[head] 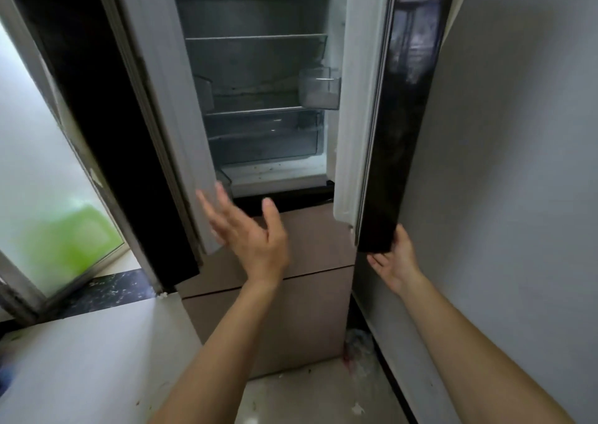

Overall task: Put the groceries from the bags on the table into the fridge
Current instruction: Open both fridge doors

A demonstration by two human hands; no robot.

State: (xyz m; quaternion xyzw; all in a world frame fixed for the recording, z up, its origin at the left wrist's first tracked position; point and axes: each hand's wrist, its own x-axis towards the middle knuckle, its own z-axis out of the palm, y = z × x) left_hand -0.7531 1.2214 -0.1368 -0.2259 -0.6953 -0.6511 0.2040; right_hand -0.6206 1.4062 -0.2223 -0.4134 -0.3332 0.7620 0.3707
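A two-door fridge stands open in front of me, its glass shelves (255, 37) and clear drawer (263, 139) bare. My left hand (249, 232) is open with spread fingers, just right of the bottom edge of the left door (168, 106), apart from it or barely touching. My right hand (396, 258) grips the bottom corner of the glossy black right door (398, 126). No bags or groceries are in view.
A clear bin (318, 87) hangs on the right door's inner side. Brown lower fridge drawers (304, 300) sit below. A grey wall (517, 165) is close on the right, a white surface (90, 359) lower left, a frosted window (42, 197) at the left.
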